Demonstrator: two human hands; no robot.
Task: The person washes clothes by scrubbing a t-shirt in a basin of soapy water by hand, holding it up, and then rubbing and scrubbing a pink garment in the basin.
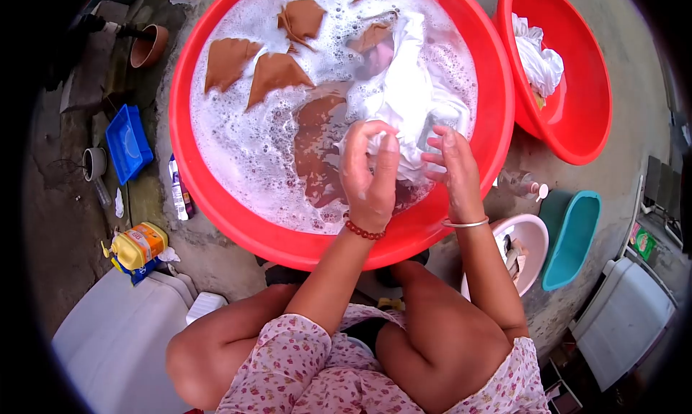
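Note:
A large red basin [497,100] holds soapy water with foam. White wet cloth [407,90] bunches up on the right side of the water. Over its near edge hovers my left hand [369,172], fingers curved and thumb apart, with nothing visible in it. My right hand [455,169] faces it, palm inward and fingers spread, also beside the white cloth. Whether the fingertips touch the cloth is hard to tell. Brown cloth [281,79] pokes through the foam on the left, and more lies under water near my left hand.
A smaller red basin [584,90] with white cloth stands at the right. Nearer are a pink basin [533,248] with items inside and a teal tub [577,241]. On the left are a blue tray [128,144], a yellow bottle [140,245] and a purple-white packet [180,190].

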